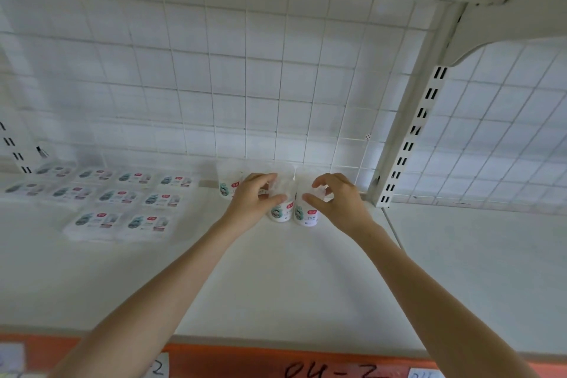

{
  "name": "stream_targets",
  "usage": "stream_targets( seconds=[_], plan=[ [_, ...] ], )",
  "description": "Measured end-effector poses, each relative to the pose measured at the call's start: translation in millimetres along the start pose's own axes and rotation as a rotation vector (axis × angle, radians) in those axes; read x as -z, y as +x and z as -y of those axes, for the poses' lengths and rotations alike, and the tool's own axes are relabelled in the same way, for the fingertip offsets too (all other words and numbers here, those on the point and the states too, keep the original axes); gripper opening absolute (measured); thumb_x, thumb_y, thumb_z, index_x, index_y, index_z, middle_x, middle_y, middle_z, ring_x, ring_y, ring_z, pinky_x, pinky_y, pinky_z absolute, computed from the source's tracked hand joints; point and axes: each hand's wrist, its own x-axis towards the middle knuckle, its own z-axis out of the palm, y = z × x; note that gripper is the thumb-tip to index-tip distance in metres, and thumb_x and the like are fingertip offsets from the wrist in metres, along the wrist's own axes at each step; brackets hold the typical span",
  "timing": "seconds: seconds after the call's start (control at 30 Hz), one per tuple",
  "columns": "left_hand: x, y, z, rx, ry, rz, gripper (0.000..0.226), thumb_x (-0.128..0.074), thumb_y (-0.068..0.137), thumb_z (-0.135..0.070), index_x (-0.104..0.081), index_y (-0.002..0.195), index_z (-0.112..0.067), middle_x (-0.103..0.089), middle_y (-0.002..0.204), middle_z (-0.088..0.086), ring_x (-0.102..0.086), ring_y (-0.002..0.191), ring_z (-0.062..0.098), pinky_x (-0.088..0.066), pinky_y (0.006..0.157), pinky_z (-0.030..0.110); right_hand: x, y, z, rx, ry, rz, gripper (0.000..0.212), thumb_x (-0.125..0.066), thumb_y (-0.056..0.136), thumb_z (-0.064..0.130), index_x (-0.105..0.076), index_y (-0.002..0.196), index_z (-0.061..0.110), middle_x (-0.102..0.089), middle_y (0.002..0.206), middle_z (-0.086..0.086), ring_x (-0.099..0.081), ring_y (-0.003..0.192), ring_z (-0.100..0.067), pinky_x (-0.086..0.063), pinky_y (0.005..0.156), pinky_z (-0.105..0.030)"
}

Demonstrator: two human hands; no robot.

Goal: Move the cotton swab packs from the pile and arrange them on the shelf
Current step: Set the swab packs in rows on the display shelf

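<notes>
At frame centre, the left hand (256, 196) grips one tub (279, 212) and the right hand (336, 199) another tub (306, 215) on the shelf (276, 270).

Two bare forearms, no sleeves visible

We cannot read the blurred labels on the flat packs (122, 196). Our left hand (253, 198) hides most of one tub (280, 213). The bottom edge cuts off the handwritten tags (331, 371).
</notes>
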Motion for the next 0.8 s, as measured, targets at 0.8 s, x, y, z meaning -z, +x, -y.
stream_targets(
  seconds=[0.8],
  plan=[
    [-4.6,0.2,2.8,-0.013,-0.05,-0.002,0.048,-0.07,0.08,-0.014,-0.052,0.124,-0.007,-0.048,0.117,0.002,-0.049,0.099,0.007,-0.036,0.071,-0.004,-4.4,-3.7,3.4,-0.055,0.041,-0.032,0.033,-0.067,0.081,0.035,-0.058,0.106,0.015,-0.048,0.106,0.002,-0.053,0.088,-0.015,-0.044,0.079,-0.023]
  ],
)
